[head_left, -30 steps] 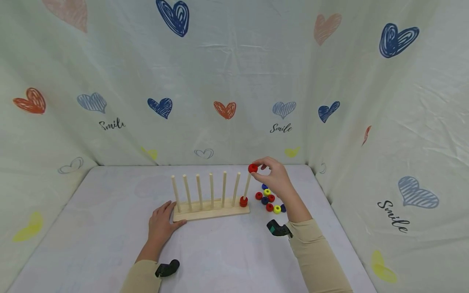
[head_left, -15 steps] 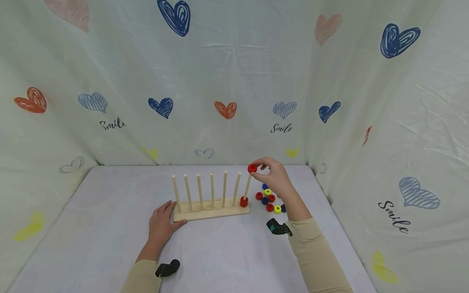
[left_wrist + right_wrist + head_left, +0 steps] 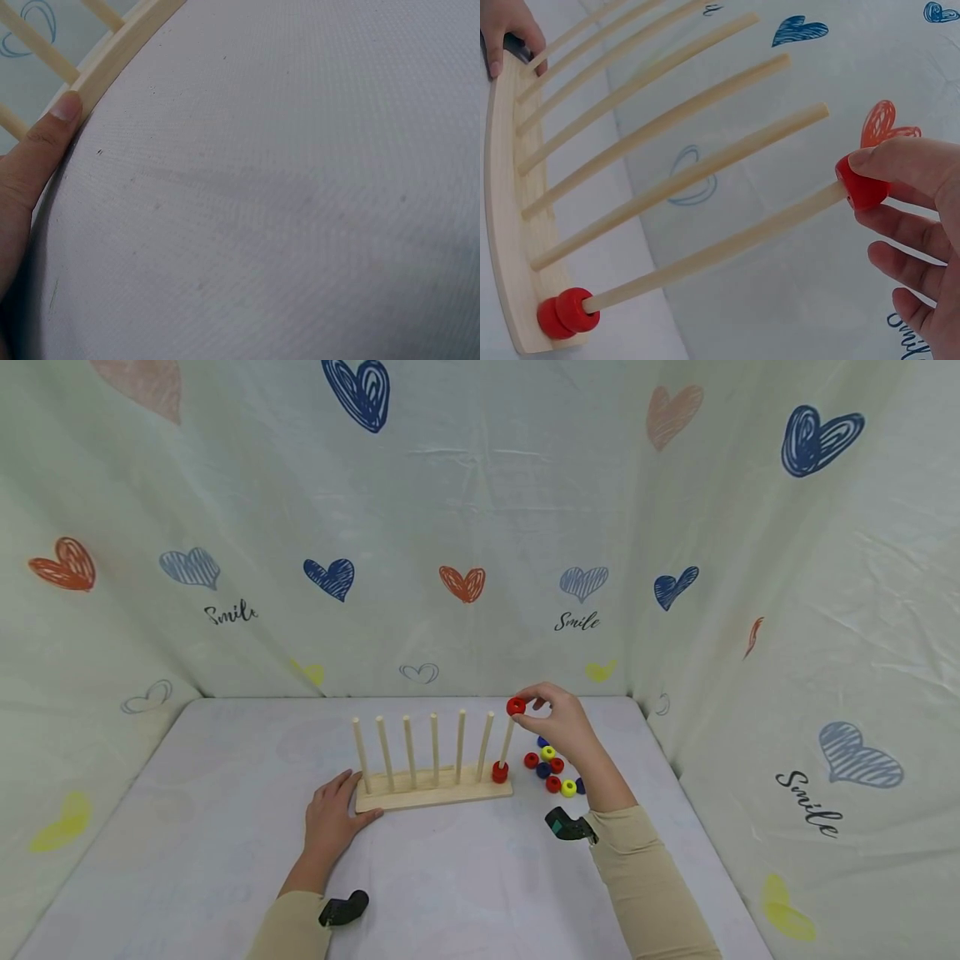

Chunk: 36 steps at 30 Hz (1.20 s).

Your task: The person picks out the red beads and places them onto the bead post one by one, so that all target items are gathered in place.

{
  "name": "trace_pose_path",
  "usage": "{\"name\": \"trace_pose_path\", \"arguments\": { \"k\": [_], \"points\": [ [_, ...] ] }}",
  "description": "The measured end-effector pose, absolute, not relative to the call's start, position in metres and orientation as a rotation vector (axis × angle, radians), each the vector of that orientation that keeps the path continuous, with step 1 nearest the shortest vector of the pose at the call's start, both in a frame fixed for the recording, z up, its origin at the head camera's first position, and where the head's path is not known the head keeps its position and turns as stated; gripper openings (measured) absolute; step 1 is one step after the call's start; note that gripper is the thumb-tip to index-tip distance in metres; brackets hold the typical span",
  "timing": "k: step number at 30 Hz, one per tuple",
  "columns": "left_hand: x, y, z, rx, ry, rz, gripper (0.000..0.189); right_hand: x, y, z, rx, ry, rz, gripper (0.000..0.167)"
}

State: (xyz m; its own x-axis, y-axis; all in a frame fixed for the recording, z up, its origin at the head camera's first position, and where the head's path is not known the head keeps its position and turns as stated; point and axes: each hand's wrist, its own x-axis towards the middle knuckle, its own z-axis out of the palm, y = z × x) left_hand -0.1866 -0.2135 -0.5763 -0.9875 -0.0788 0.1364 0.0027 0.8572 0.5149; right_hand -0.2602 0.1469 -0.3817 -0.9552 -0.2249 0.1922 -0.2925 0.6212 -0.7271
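Observation:
A wooden bead stand with a row of upright pegs sits on the table. My left hand grips the stand's left end, its thumb along the front edge and the other fingers around the end and back. Between thumb and fingers my right hand pinches a red bead at the very top of the rightmost peg. In the right wrist view the peg's tip is hidden by this bead. Two red beads are stacked at the foot of that same peg; the other pegs are bare.
Loose red, blue and yellow beads lie in a cluster right of the stand, partly behind the right forearm. The white-covered table meets a curtain with printed hearts at the back and sides.
The right hand and its red bead stay at the top of the rightmost peg, shifting only slightly. The left hand keeps its place on the stand.

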Motion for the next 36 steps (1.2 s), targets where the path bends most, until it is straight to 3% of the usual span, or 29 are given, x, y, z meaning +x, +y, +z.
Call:
{"name": "trace_pose_path", "arguments": {
  "k": [36],
  "points": [
    [-0.187,-0.2114,-0.5712,0.057,-2.892,-0.821,0.081,-0.2578,0.1512,-0.389,0.475,-2.798,1.202,0.032]
  ]
}}
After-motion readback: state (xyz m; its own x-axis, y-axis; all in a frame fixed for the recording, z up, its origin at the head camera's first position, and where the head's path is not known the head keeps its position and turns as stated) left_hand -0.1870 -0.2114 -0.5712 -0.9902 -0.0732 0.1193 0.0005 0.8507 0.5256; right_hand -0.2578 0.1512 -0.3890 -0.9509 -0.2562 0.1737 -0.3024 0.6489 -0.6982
